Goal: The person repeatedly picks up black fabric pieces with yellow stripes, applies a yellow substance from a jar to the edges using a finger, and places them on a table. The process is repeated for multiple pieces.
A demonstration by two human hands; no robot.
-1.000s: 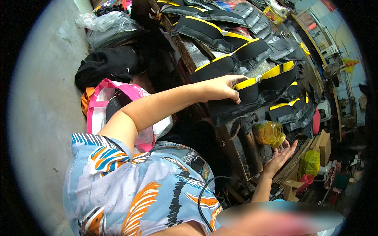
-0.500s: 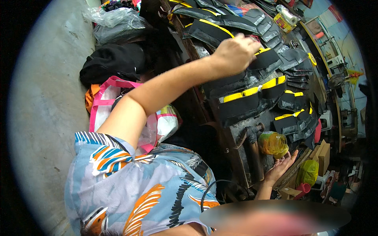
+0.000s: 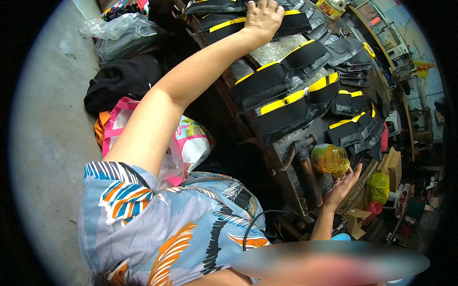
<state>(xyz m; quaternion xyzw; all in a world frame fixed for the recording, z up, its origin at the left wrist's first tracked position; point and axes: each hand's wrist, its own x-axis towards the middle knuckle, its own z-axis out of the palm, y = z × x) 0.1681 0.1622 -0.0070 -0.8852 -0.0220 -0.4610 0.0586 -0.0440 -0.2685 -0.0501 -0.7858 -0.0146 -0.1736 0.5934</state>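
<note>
My left hand reaches across the workbench, fingers stretched out and slightly apart over a black padded piece with a yellow edge. Whether the fingertips press on it I cannot tell. Nearer lie more black pieces, one with a long yellow strip and another beside it. At the right, my right hand is palm up with its fingers extended. It sits right by a tilted clear plastic jar smeared with yellow-amber stuff. Its fingertips are close to the jar's lower side, and contact is unclear.
A dark metal tool like a hammer lies by the bench edge. Small black pieces are stacked at right. A pink-edged bag, black cloth and a plastic bag stand left. Cardboard boxes stand far right.
My left hand has moved farther away and left, off the nearer black pieces, showing a bare grey patch of bench. My right hand stays by the jar. The whole view has shifted slightly.
</note>
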